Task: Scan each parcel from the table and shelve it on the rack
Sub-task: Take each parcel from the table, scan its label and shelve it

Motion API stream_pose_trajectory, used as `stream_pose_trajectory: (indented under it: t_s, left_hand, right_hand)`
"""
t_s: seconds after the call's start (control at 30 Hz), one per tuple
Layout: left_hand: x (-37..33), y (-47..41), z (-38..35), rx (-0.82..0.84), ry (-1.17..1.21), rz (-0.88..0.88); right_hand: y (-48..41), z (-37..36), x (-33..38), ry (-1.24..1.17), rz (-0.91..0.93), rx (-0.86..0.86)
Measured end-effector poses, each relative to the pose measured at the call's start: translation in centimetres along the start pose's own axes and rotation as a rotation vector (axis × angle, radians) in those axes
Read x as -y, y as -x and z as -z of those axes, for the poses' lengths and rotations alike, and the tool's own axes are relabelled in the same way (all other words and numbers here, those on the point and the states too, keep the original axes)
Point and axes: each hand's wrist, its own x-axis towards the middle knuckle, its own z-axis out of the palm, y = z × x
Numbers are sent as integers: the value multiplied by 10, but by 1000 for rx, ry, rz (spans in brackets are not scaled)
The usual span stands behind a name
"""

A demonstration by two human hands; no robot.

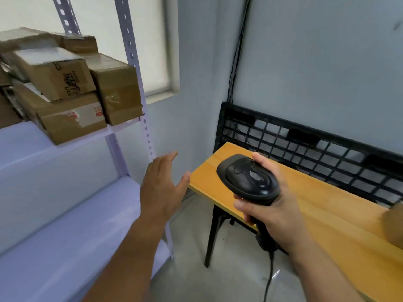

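In the head view, the right hand (272, 205) had its grip clamped round the handle of a black scanner (248, 177), held above the near end of the wooden worktop (327, 203). The left hand (161, 188) hung between worktop and rack (130, 51), its grip apart, fingers straight, holding nothing. Several brown parcels (72, 83) lay stacked on the rack's upper shelf. One more parcel (394, 225) showed at the worktop's right edge, mostly cut off. A black grid panel (305, 144) stood behind the worktop against the wall
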Motion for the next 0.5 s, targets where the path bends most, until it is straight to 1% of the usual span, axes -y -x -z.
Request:
stream_pose_trajectory:
  t_s: [0.1,0.23,0.33,0.5]
  left_hand:
    - [-17,20,-28,79,16,4]
    - [-52,45,-64,165,43,-59]
    - [-90,65,-87,225,67,-80]
    - [-157,102,-129,310,78,-173]
  right_hand:
    - [20,23,-5,22,-25,-67]
    - [52,62,-5,62,-48,-141]
    - [77,96,-2,76,-62,-190]
    - [122,159,4,128,-71,-263]
